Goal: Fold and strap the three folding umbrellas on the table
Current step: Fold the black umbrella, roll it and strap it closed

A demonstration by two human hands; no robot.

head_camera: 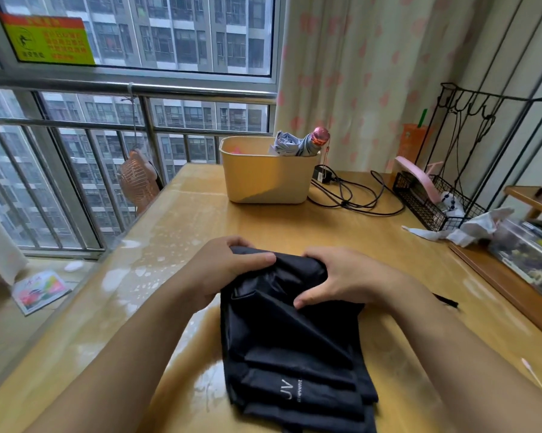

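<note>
both grips curled round black umbrella (294,339), l hand (219,270), r hand (341,279), mid table (185,220), basket (263,179) far back

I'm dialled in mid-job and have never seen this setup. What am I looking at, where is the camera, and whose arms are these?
There is no machine here: a person works with two bare hands. The single picture comes from a camera worn on the person's head, looking forward and down. The left hand and the right hand both grip the far end of a black umbrella, whose loose cloth lies on the wooden table. Further back stands a yellow bin with a grey umbrella poking out. Right of it lie black cables, a wire rack and crumpled paper.
</note>
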